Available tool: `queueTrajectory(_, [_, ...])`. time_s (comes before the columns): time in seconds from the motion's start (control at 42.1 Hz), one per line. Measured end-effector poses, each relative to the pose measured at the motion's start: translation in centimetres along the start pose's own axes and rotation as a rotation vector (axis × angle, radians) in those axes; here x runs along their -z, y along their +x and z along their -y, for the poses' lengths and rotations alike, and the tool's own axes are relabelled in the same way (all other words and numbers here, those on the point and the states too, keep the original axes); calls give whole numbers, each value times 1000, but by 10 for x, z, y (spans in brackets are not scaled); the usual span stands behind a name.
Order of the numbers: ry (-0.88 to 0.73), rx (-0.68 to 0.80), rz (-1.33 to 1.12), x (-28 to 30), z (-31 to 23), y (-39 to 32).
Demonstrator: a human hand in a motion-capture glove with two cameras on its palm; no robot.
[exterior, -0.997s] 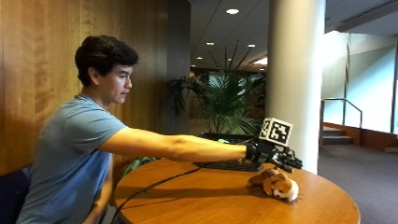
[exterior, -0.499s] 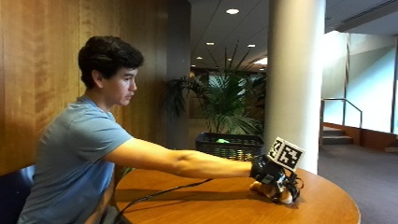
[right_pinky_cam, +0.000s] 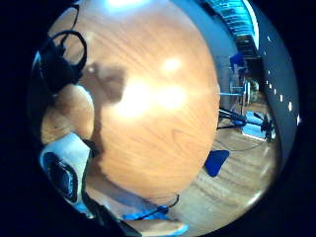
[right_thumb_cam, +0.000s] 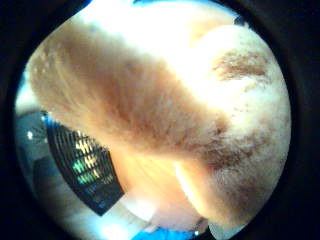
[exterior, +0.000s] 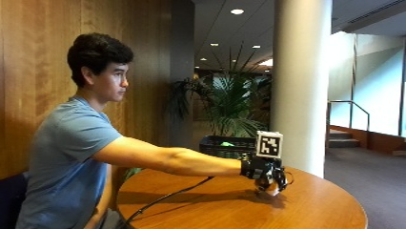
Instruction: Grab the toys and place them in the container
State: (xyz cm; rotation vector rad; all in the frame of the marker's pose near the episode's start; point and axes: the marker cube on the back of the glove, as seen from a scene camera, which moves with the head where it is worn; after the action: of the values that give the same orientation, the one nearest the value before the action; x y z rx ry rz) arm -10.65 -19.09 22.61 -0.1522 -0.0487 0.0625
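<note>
I have my gloved right hand low over the worktop, fingers curled around the plush toy; the basket sits just behind it.

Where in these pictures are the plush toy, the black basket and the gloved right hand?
plush toy point(right_thumb_cam: 165, 110): thumb side palm view, on its furry body.
black basket point(exterior: 223, 149): outside view, on its front wall.
gloved right hand point(exterior: 265, 172): outside view, on the back of the glove.
</note>
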Motion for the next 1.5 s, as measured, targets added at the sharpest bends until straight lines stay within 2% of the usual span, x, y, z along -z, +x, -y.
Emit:
queueTrajectory(0.214, [178,33,-24,82,-32,7])
queueTrajectory(0.309, [268,-60,21,132,-49,6])
queueTrajectory(0.427, [360,103,-38,185,-85,2])
queueTrajectory(0.499, [398,100,41,217,-101,-16])
queueTrajectory(0.641, [483,84,-9,266,-135,-49])
queueTrajectory(0.807, [497,153,124,298,-172,-119])
queueTrajectory(0.902, [498,139,97,302,-187,-160])
queueTrajectory(1.021, [493,325,93,296,-208,-210])
queueTrajectory(1.092, [479,346,87,290,-216,-231])
queueTrajectory(1.211, [427,293,173,267,-220,-215])
queueTrajectory(1.496, [238,464,104,212,-233,-241])
